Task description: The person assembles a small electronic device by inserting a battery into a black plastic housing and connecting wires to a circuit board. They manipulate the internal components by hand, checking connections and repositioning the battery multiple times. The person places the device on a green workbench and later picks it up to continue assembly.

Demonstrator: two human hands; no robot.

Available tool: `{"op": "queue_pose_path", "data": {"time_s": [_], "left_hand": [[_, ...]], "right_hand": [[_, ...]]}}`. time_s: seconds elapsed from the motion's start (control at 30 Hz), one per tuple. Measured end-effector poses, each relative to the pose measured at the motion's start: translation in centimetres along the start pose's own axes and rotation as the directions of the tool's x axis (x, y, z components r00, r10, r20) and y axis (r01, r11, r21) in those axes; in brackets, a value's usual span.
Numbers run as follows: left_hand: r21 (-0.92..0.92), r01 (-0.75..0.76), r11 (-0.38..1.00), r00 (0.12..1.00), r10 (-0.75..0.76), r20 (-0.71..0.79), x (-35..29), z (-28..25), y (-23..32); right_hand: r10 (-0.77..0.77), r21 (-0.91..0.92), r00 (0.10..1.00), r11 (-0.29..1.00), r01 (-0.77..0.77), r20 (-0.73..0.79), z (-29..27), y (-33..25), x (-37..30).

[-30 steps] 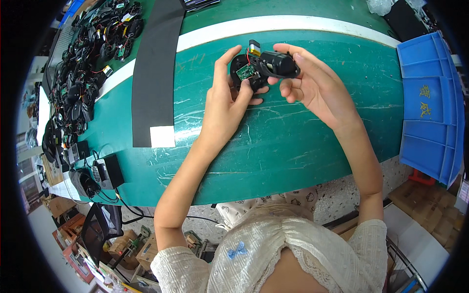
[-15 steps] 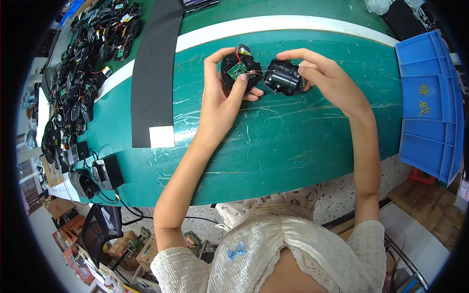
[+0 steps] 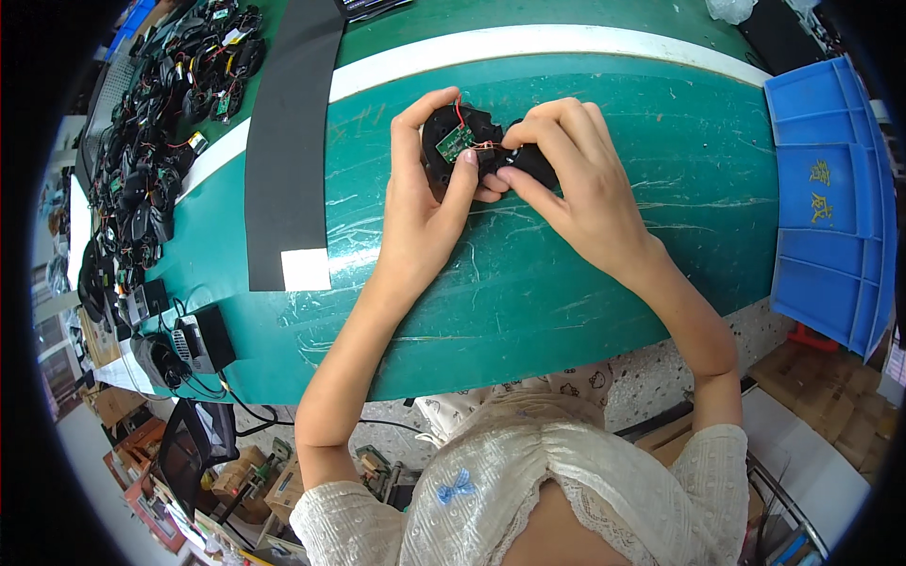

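My left hand is closed around a rounded black plastic housing, holding it above the table. A small green circuit board lies in its open face, and my left thumb presses at the board's lower edge. A red wire loops up from the board. Thin wires run right from the board to a second black plastic part. My right hand is closed over that part and covers much of it. Its index finger and thumb tips are at the end facing the housing, beside the wires.
Many black housings with boards and wires are heaped on the left. A dark grey strip with a white patch crosses the green table. Blue bins stand at the right edge. A small black device with cables sits front left.
My right hand has moved left and turned over the second black part, now covering much of it. The part is closer to the housing. My left hand has barely moved.
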State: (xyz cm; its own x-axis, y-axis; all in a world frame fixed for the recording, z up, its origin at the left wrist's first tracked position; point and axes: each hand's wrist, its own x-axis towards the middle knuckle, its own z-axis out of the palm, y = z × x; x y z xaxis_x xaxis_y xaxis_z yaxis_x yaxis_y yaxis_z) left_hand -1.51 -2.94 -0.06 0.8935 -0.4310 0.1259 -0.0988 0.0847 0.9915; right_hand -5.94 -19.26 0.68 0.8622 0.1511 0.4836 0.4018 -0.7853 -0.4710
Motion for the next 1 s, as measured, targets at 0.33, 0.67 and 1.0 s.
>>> {"op": "queue_pose_path", "data": {"time_s": [0.33, 0.67, 1.0], "left_hand": [[0.412, -0.159, 0.897, 0.987, 0.148, 0.060, -0.2, -0.7, -0.4], [0.679, -0.191, 0.709, 0.968, 0.251, 0.010, -0.1, -1.4, -0.9], [0.438, -0.064, 0.896, 0.998, 0.049, 0.047, -0.3, -0.1, 0.8]], "right_hand": [[0.013, -0.076, 0.990, 0.997, -0.003, 0.138, 0.6, 0.6, -0.4], [0.167, 0.138, 0.930, 0.965, -0.222, 0.329, -2.4, -0.3, 0.3], [0.441, 0.522, 0.827, 0.641, -0.563, 0.350, -3.1, 0.3, 1.1]]}}
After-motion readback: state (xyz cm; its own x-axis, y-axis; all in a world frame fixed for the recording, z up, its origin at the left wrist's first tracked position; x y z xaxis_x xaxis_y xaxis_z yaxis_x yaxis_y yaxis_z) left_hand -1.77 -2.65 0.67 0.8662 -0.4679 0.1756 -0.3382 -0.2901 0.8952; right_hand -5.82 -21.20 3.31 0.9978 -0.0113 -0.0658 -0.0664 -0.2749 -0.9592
